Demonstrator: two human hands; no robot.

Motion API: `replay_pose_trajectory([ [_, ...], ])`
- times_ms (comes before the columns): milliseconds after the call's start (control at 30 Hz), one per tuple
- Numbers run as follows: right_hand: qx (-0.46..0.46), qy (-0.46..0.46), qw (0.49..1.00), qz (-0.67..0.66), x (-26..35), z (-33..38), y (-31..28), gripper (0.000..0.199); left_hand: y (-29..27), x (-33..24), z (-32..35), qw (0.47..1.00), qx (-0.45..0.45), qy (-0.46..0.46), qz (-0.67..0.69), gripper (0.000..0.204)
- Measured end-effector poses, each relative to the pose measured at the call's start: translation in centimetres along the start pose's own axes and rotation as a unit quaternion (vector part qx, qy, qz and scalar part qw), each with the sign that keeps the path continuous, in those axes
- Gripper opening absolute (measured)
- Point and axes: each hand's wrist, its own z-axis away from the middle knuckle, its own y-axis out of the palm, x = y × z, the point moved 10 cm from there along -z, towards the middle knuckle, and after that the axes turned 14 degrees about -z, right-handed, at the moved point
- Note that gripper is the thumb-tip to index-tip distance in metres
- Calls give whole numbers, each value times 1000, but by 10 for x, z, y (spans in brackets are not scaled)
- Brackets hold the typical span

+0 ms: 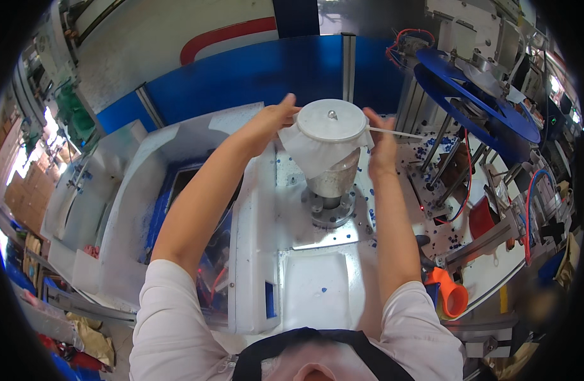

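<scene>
A round white lid (332, 120) with a small metal knob tops a thin white sheet (311, 154). The sheet drapes over a grey metal cylinder (333, 180), which stands on a round flanged base (332, 211). At the lid's left edge is my left hand (271, 127), thumb up and fingers stretched toward the rim; their tips are partly hidden. My right hand (384, 147) is on the right side with its fingers raised and apart. A thin white strip (403, 134) sticks out rightward from the lid's edge, passing across my right fingers; no grip on it shows.
On the left stands a large white plastic housing (250, 254) with a deep opening. At the right a blue reel (476, 95) hangs above metal rods and tubing. An orange ring-shaped part (455, 300) sits at the table's right edge. Small blue pellets (454, 241) litter the table.
</scene>
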Motion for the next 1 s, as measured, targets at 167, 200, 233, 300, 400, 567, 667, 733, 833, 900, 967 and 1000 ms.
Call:
replay_pose_trajectory([
  [167, -31, 211, 977, 19, -21, 11, -7, 64, -4, 47, 17, 986, 31, -126, 103, 71],
  [200, 2, 267, 963, 23, -28, 14, 3, 63, 3, 46, 19, 983, 48, -142, 107, 71],
  [233, -9, 259, 966, 10, -24, 10, 6, 60, 11, 43, 22, 979, 65, -158, 110, 70],
  [300, -32, 235, 971, -12, -13, 0, 9, 54, 20, 24, 26, 971, 47, -155, 176, 58],
  [400, 26, 178, 984, -9, -6, -16, 22, 28, 21, 25, 4, 938, -4, -139, 316, 34],
  [567, -43, 117, 992, 16, 0, -10, 30, 16, 15, 17, -1, 968, -87, -51, 232, 27],
  [667, -14, 55, 997, 54, -2, -21, 29, 16, 0, 2, 2, 976, -184, 19, 118, 27],
  [733, -16, 48, 997, 54, -2, -19, 31, 17, -9, -5, 8, 967, -243, 62, 37, 29],
  [833, -19, 39, 997, 56, -1, -16, 32, 16, -14, -10, 13, 953, -287, 92, -43, 30],
  [900, -10, 29, 998, 53, 2, -16, 33, 16, -11, -8, 12, 955, -282, 84, -40, 30],
  [967, -9, 32, 997, 72, -2, -17, 31, 18, -9, -6, 16, 955, -280, 81, -49, 29],
  [1000, -11, 35, 996, 87, -3, -17, 32, 18, -10, -5, 17, 954, -285, 81, -51, 29],
])
